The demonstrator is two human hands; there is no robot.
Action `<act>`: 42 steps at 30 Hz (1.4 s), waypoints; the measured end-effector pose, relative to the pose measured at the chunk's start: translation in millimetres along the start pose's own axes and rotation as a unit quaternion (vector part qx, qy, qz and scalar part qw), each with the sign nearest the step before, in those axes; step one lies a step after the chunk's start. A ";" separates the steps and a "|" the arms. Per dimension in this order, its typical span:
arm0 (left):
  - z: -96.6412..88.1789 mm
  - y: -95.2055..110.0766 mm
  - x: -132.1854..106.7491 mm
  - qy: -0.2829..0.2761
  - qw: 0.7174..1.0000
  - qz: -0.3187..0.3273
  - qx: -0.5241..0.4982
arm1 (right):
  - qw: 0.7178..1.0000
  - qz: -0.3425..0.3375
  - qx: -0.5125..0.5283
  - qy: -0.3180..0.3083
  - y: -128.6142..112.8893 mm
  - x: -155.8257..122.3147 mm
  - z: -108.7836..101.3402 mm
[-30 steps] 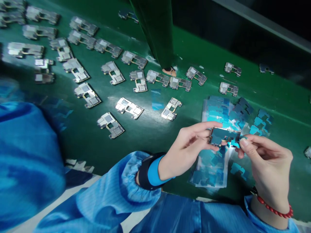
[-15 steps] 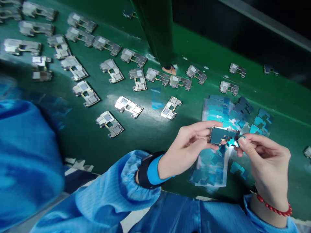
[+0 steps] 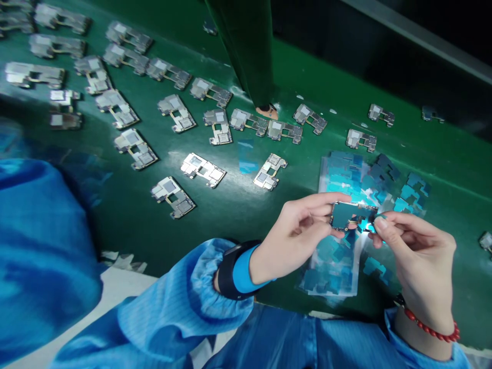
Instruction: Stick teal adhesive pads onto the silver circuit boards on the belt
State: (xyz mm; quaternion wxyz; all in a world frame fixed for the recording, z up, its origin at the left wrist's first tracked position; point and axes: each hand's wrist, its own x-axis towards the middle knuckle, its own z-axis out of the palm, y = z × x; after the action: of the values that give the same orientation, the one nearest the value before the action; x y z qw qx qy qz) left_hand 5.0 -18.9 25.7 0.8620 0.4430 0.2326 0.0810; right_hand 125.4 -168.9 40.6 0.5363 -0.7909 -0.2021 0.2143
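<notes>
Between my two hands is a small circuit board [image 3: 345,214] with a dark, flat face turned up toward me. My left hand [image 3: 302,225] grips its left end, fingers along the far edge and thumb at the near edge. At the board's right end, the thumb and forefinger of my right hand [image 3: 411,241] are pinched on it; the fingertips hide that corner. Beneath the hands lies a clear plastic sheet [image 3: 313,284] bearing several shiny blue-teal cut-out films [image 3: 344,177]. More loose films [image 3: 413,192] lie to its right.
Many similar circuit boards [image 3: 203,170] are spread over the green mat [image 3: 230,215] to the left and back. A dark green post [image 3: 249,51] rises at the back middle. At the left edge is another person's blue sleeve [image 3: 46,246].
Both hands hold the board almost exactly as before; my right hand has shifted very slightly left. The boards on the mat have stayed in place.
</notes>
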 end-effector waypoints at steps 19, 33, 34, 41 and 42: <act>2.1 -3.9 1.9 0.017 0.998 0.014 0.056 | 1.000 0.008 -0.001 0.000 -1.7 1.1 1.3; 1.1 -2.5 1.2 0.023 0.997 0.015 0.073 | 1.000 0.011 0.002 -0.008 -0.7 1.3 0.5; 1.2 -2.5 1.2 0.023 0.997 0.013 0.074 | 1.000 0.011 0.003 -0.009 -0.8 1.3 0.5; 2.6 -1.7 1.9 0.013 0.998 0.019 0.062 | 1.000 0.011 0.002 -0.015 -0.3 0.9 0.2; 2.5 -1.4 1.9 0.012 0.998 0.018 0.062 | 1.000 0.011 0.003 -0.016 -0.2 0.9 0.0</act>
State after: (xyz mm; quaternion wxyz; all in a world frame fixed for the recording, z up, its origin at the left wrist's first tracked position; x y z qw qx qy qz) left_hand 7.7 -20.8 25.1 0.8285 0.4985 0.2394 0.0877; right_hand 126.1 -168.3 40.6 0.5330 -0.7881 -0.2011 0.2330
